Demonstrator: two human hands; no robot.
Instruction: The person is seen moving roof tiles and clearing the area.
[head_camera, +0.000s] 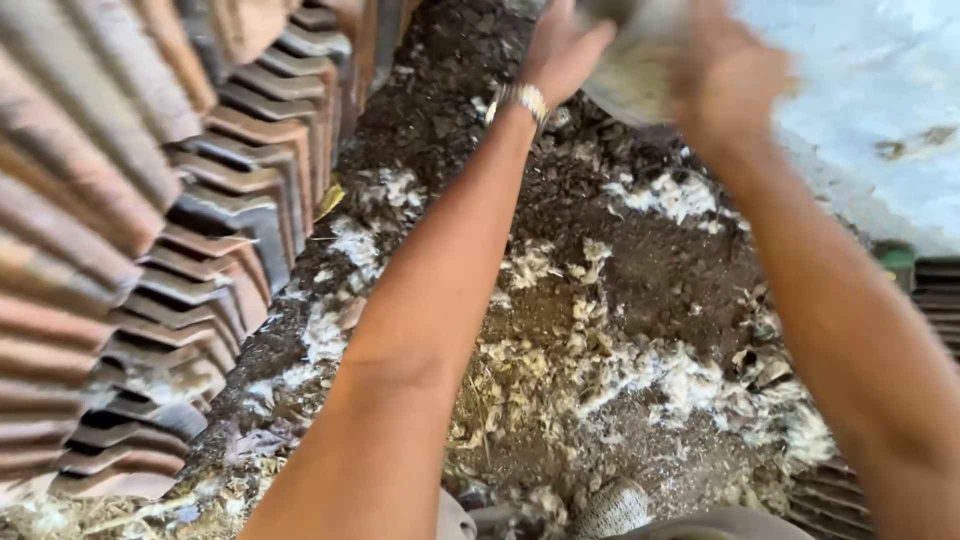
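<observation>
Both my arms reach forward and up over a strip of dark soil. My left hand (560, 50), with a metal watch (518, 100) on its wrist, grips the left side of a pale, blurred object (635, 70) at the top of the view. On that object's right side my right hand (730, 75) holds it too. The object looks like a light sack or bundle; its top is cut off by the frame and motion blur hides its detail.
Rows of red-brown clay roof tiles (150, 230) rise on the left. Dark soil (660, 270) strewn with white fluff and straw (560, 370) fills the middle. A pale blue wall (870, 90) stands at the right, more tiles (935, 300) at the right edge.
</observation>
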